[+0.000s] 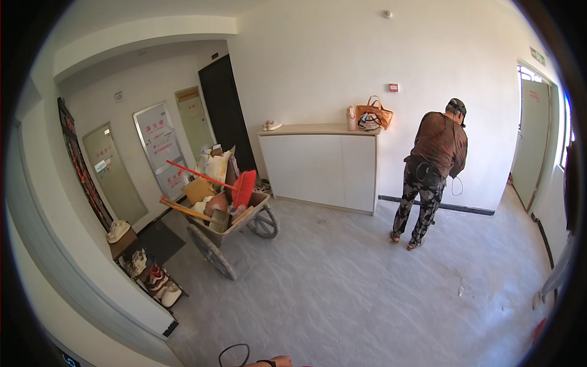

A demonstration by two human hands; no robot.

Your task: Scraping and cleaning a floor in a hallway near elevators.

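My left hand (282, 361) shows only in part at the bottom edge, with a dark band (267, 363) around the wrist. Its fingers are mostly cut off, so whether it holds anything is hidden. A black cable (235, 346) loops up beside the forearm. My right hand is out of view. Before me stretches a grey marbled floor (330, 284). Farther off at the left stands a two-wheeled handcart (205, 228), loaded with a red broom (243, 189), a yellow-brown container (198, 189), sacks and other clutter.
A person (440, 147) stands with their back to me by the far wall. A white cabinet (316, 169) carries shoes (272, 125) and bags (375, 114). Left is a shoe rack (151, 280); right, an open door (529, 137). Someone's leg (557, 270) shows at the right edge.
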